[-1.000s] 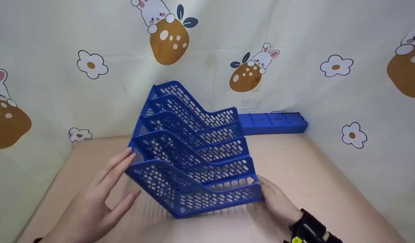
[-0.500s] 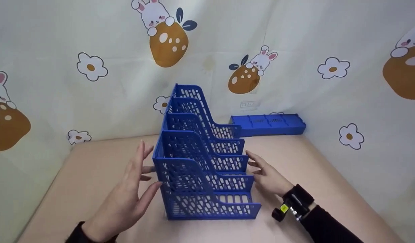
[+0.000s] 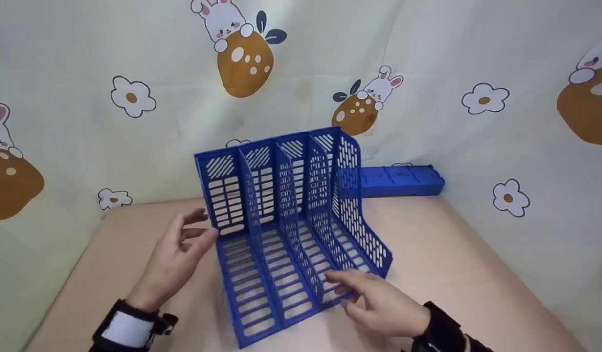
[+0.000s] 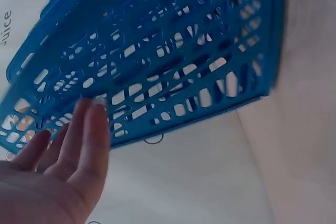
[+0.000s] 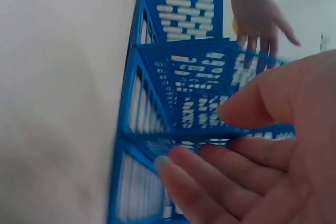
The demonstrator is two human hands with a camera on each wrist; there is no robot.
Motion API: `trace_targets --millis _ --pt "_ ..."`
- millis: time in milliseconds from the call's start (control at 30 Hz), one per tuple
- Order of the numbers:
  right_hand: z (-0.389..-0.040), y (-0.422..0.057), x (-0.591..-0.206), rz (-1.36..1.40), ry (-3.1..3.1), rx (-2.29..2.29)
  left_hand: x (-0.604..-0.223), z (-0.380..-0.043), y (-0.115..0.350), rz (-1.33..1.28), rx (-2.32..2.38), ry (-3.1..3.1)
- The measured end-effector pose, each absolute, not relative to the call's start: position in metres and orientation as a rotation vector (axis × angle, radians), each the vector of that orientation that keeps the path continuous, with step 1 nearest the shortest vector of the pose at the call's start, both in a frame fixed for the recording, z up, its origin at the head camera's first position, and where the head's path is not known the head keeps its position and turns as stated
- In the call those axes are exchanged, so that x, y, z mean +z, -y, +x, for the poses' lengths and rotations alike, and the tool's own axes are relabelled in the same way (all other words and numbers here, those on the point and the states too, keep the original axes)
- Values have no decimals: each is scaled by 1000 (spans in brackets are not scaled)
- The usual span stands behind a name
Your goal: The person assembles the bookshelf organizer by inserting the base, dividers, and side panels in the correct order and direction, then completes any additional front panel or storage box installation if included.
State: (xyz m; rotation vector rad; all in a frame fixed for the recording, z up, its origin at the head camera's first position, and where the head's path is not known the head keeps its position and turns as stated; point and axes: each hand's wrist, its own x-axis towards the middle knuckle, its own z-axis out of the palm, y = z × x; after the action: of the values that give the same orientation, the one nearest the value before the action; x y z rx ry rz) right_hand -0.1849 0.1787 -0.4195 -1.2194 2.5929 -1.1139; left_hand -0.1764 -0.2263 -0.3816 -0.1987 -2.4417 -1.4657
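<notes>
A blue plastic file rack (image 3: 287, 195) with perforated dividers and several upright slots stands on the table, turned so its front faces the near right. Beside its left side is my left hand (image 3: 176, 259), fingers loosely bent and thumb close to the side wall. In the left wrist view, those fingertips lie next to the perforated rack wall (image 4: 157, 66); contact is hard to tell. My right hand (image 3: 379, 298) is at the front end of a divider. In the right wrist view, its thumb and extended fingers (image 5: 189, 182) lie either side of a divider, without a visible pinch.
A long, low blue plastic piece (image 3: 401, 180) lies at the back right, partly behind the rack. The table has a pale pink cover (image 3: 457, 274). A patterned cloth (image 3: 301, 44) with rabbits and flowers hangs around the back and sides.
The rack was tilted up between my hands, came down onto the table, then turned so its slots face the near right. My left hand shifted slightly left; my right hand came nearer the front.
</notes>
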Motion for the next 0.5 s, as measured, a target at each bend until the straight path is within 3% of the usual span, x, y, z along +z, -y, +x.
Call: trace_targets --millis 100,333,500 --pt "-190 -185 -412 -1235 -2949 -1222 -392 -176 225 -190 -1407 2590" --pt "-211 -211 -430 -535 -3163 -928 -420 -179 224 -248 -1335 2806" --pt "-189 -214 -431 -493 -3060 -775 -422 -181 226 -308 -1369 2801"
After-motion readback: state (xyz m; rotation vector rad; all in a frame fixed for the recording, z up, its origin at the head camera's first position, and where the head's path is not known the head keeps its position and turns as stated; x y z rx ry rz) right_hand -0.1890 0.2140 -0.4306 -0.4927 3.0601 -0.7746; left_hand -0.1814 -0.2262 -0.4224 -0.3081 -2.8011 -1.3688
